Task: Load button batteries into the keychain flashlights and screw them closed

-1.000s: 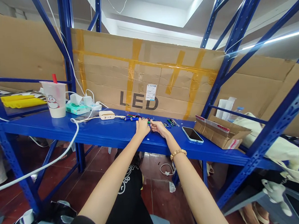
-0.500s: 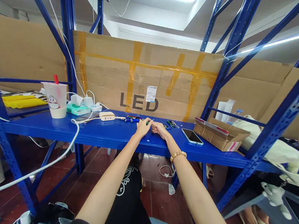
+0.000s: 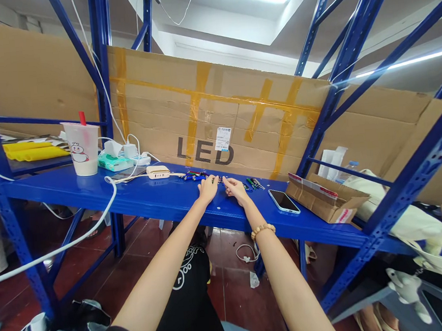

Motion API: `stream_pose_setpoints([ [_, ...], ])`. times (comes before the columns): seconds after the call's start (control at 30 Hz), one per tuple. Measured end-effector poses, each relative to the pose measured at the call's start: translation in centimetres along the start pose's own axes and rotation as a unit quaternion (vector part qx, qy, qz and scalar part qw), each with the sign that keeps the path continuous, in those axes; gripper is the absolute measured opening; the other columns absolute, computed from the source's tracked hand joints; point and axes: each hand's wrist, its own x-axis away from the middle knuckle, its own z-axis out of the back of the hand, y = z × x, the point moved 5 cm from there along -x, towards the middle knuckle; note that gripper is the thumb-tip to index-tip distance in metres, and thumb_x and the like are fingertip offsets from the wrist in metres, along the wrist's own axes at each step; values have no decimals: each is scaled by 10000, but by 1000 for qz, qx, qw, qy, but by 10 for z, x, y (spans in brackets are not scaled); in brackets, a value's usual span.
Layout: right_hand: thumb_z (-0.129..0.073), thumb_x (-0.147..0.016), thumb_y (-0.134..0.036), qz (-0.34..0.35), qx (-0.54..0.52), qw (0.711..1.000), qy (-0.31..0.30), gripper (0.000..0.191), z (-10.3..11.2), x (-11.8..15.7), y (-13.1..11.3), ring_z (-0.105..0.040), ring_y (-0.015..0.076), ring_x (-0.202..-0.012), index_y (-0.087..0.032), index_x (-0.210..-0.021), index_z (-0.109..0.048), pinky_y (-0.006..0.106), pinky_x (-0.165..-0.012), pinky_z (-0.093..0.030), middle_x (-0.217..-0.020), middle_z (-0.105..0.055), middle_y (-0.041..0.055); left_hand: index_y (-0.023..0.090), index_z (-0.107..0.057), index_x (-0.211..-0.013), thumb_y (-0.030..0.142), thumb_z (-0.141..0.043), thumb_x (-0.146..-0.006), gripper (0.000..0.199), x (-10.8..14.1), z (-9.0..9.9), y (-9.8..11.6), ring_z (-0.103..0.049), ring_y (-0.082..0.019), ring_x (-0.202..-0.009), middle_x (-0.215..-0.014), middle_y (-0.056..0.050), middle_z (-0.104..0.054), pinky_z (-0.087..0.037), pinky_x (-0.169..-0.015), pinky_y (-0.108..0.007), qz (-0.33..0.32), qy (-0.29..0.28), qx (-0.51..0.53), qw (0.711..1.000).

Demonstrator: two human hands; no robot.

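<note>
Both hands are close together above the blue tabletop [image 3: 162, 193], with a small gap between their fingertips. My left hand [image 3: 208, 189] is closed, its fingers bent. My right hand [image 3: 235, 190] is closed too, thumb and forefinger pinched. A tiny dark thing shows between the fingertips, too small to name. Just behind my left hand lies a pile of small slim pieces [image 3: 192, 177] in blue, green and red. Right of my right hand, a few slim green and dark pieces with metallic ends [image 3: 255, 183] rest on the tabletop, with blue bits beside them.
A phone [image 3: 284, 201] and an open cardboard box [image 3: 325, 198] are on the right. On the left stand a drink cup [image 3: 84, 151], a tissue pack [image 3: 114, 162] and a cream power adapter [image 3: 158, 172] with white cables. A taped cardboard sheet [image 3: 156, 114] closes the back.
My hands have moved slightly apart; before, their fingertips met around a small green piece. That green piece no longer shows clearly between them.
</note>
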Motion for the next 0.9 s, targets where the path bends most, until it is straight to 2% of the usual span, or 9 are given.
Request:
stream_pose_setpoints([
  [0.13,-675,-573,-509,63,37,996,49,409,8,-2,-3,-456,75,-461,-174,-807,-670,221,-405,-371,-717,-621,18,145,-552,-1062,365,-463,-872,304,-2,0,-6,-508,-216,-1049,-1113,-81,-555,-381,-914,-457,31,11,-11,999],
  [0.23,-689,-574,-447,93,64,993,42,357,7,-2,-5,-485,71,-472,-183,-813,-705,238,-422,-406,-914,-629,51,147,-546,-1077,345,-476,-869,296,-4,0,-8,-515,-213,-1044,-1129,-84,-548,-401,-902,-451,36,10,-18,999],
  [0.3,-708,-560,-405,104,83,991,25,319,4,-3,-5,-487,59,-450,-193,-799,-721,243,-425,-423,-962,-612,55,145,-544,-1082,334,-483,-867,293,-4,-1,-8,-522,-212,-1036,-1133,-85,-547,-416,-890,-446,37,6,-22,999],
  [0.47,-727,-559,-354,126,120,985,4,242,1,-5,-3,-465,38,-416,-215,-757,-736,246,-461,-450,-921,-592,39,143,-539,-1090,318,-493,-864,289,-5,-4,-10,-535,-208,-1015,-1131,-85,-547,-438,-868,-436,36,-10,-31,999],
  [0.63,-735,-559,-358,139,140,980,4,196,1,-6,-1,-478,54,-425,-203,-680,-727,260,-488,-462,-870,-596,38,142,-539,-1088,313,-492,-866,284,-4,-6,-9,-550,-197,-981,-1112,-83,-555,-457,-844,-419,15,-31,-21,999],
  [0.9,-687,-584,-466,124,156,980,2,316,3,-7,2,-533,107,-470,-168,-687,-706,243,-405,-438,-769,-633,58,139,-505,-1136,331,-463,-880,323,2,-3,-1,-561,-197,-963,-1078,-80,-570,-440,-857,-433,-28,-37,22,999],
])
